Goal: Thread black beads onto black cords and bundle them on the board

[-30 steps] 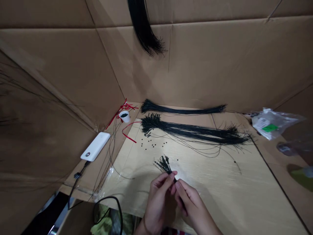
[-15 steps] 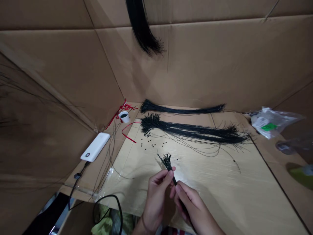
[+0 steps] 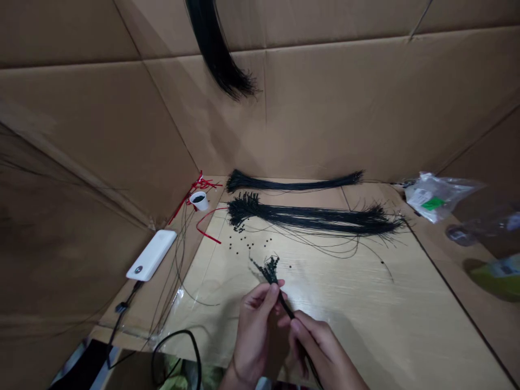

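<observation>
1. Pinched between thumb and fingertips, your left hand (image 3: pixel 254 333) grips a small bunch of thin black strands (image 3: pixel 270 272) just below its beaded tips, which fan out above your fingers toward the far side.
2. Your right hand (image 3: pixel 320 352) is pressed closed on the same strands lower down, just beside the left. Your fingers hide exactly how the strands lie inside that grip.
3. You hold the bunch up over a pale wooden board (image 3: pixel 365 314), not resting on it.
4. It should weigh almost nothing. The strands look thin and springy, likely to whip about and snag each other, so the gathered stems below the tips seem the safest place to hold.
5. Loose black beads (image 3: pixel 247 241) lie on the board near the bunch. They look small and round, so a brush from your hand could send them rolling.
6. Beyond them lie a long bundle of black strands (image 3: pixel 312 219) and a second bundle (image 3: pixel 292 184). Off to the left are a white paper cup (image 3: pixel 198 201), red ties (image 3: pixel 207 233) and a white power bank (image 3: pixel 151 254).
</observation>
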A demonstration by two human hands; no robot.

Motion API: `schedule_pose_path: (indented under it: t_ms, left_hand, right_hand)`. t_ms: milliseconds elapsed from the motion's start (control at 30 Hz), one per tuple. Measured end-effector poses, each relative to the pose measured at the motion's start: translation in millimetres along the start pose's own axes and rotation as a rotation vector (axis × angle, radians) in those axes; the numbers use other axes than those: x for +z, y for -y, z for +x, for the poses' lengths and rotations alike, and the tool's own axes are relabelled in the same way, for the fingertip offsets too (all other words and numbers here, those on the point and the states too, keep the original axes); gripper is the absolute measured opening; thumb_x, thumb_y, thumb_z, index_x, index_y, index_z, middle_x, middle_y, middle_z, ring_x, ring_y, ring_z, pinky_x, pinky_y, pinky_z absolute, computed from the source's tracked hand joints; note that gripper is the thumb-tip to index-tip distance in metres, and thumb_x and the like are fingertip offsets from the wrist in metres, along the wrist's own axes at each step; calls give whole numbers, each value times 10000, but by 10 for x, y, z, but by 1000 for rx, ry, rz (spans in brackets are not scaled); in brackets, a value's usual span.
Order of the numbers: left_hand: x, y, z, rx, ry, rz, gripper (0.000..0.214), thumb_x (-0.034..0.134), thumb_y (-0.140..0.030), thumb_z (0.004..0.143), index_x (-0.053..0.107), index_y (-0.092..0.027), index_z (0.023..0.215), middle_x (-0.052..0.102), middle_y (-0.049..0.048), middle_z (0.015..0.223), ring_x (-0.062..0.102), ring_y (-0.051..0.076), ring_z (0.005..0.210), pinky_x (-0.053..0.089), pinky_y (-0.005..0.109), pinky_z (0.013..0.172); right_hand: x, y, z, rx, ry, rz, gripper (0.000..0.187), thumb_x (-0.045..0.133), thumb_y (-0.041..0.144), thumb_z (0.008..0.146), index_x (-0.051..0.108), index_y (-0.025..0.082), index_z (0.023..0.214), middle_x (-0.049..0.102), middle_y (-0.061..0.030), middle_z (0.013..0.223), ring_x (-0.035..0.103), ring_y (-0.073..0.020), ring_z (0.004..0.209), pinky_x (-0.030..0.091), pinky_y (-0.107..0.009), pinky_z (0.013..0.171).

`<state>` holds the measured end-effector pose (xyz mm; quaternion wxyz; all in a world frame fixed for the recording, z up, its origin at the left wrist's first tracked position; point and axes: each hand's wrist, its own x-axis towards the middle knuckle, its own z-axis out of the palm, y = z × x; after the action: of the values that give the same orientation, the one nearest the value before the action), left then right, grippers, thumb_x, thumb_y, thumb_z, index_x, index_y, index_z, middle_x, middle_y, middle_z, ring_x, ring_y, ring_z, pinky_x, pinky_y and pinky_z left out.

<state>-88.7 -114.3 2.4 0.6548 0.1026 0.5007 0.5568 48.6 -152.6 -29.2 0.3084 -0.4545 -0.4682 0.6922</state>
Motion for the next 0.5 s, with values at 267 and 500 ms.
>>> schedule_pose_path:
  t_ms: [267, 500]
  left_hand:
    - [18, -47, -50, -40, 298, 157, 482, 983, -495, 681, 848, -125, 958, 726, 57, 787, 476, 25, 432, 395, 189, 474]
    - [44, -173, -57, 54, 268, 305, 499, 884, -589, 781, 843, -121, 951, 686, 52, 764, 473, 56, 457, 390, 197, 438]
  right_hand:
    - [-19, 15, -5, 3, -61, 68, 662, 455, 829, 985, 623, 193, 906, 441, 40, 653, 365, -115, 570, 267, -243, 495]
    - [67, -64, 12, -10, -16, 66, 670, 404, 821, 1005, 626, 196, 917, 505, 44, 575, 373, -93, 429, 297, -228, 436]
